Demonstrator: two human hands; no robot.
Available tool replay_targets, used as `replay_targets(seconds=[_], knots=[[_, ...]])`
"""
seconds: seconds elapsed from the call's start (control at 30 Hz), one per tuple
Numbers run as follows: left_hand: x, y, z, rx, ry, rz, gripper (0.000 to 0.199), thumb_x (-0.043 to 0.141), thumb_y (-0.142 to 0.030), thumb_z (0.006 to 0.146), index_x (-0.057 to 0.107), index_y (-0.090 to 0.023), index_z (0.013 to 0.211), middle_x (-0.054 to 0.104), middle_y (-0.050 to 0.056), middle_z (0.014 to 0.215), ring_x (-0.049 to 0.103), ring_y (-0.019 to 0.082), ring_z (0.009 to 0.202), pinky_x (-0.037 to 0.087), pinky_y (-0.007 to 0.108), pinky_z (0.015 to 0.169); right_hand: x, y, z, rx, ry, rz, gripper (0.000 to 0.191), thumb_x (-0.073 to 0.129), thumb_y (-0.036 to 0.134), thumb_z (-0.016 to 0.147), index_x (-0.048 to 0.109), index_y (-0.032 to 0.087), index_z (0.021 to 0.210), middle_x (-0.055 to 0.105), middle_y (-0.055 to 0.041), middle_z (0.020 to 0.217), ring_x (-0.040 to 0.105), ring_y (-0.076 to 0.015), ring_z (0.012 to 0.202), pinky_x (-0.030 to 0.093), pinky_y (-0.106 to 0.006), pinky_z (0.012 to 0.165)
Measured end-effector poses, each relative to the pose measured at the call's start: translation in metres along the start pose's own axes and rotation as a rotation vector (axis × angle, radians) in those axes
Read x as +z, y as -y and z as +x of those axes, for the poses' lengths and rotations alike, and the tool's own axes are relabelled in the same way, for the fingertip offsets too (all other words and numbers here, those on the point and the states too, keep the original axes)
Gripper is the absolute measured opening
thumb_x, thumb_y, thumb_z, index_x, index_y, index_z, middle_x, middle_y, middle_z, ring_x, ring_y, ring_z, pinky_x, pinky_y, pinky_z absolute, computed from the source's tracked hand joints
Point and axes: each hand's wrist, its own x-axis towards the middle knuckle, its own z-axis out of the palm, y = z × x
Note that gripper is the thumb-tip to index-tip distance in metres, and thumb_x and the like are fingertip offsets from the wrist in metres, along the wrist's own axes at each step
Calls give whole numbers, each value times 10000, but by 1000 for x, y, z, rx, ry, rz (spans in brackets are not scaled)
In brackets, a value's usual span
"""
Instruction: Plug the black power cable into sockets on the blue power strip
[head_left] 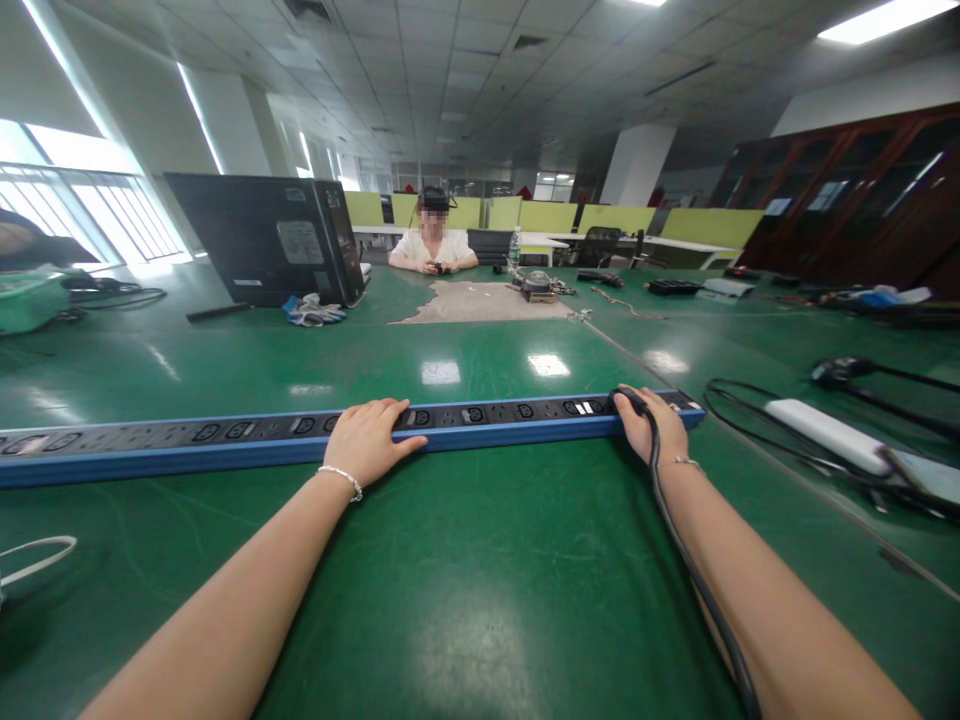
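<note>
A long blue power strip (510, 434) with a black socket face lies across the green table, running from the left edge to right of centre. My left hand (366, 438) rests over its middle, fingers on the far side and thumb stretched along the near edge, gripping it. Near the right end, my right hand (654, 428) is closed round a black plug (628, 398) at the strip's sockets. From the plug a thick black cable (679, 535) runs down along my right forearm. Whether the plug is seated in a socket cannot be told.
Across the green table (480, 560) sits a person (433, 240) behind a bare patch. A black computer case (270, 240) and gloves (313, 311) stand back left. At right lie a white power strip (829, 435) and black cables (757, 430); a green basket (30, 300) is far left.
</note>
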Motion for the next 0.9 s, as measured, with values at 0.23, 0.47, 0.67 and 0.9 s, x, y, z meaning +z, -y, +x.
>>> replay_targets(seconds=[0.23, 0.47, 0.67, 0.9], knots=[[0, 0, 0, 4, 1, 2, 670, 404, -654, 793, 498, -192, 1269, 573, 105, 1253, 511, 260, 1146, 351, 391, 964, 3, 1, -2, 49, -9, 7, 378, 437, 415, 838, 660, 235, 1085, 642, -99, 1138, 527, -254, 1144, 338, -489, 995], [-1, 0, 0, 0, 11, 9, 668, 408, -658, 790, 499, -200, 1268, 574, 101, 1254, 511, 258, 1148, 352, 384, 966, 7, -1, -2, 60, -25, 89, 366, 422, 405, 829, 664, 231, 1042, 673, -78, 1081, 556, -248, 1104, 270, -528, 1018], [0, 0, 0, 16, 3, 11, 667, 410, -649, 796, 501, -185, 1266, 578, 109, 1245, 517, 262, 1139, 355, 388, 957, 6, -7, -3, 27, -3, 47, 424, 385, 415, 834, 666, 188, 1055, 673, -115, 1066, 557, -253, 1102, 335, -469, 993], [-1, 0, 0, 6, 5, 8, 671, 411, -652, 793, 506, -183, 1264, 578, 111, 1246, 512, 265, 1146, 352, 391, 961, 4, -9, -6, -23, -20, -29, 434, 401, 453, 837, 653, 225, 1108, 658, -106, 1084, 534, -253, 1116, 329, -474, 997]])
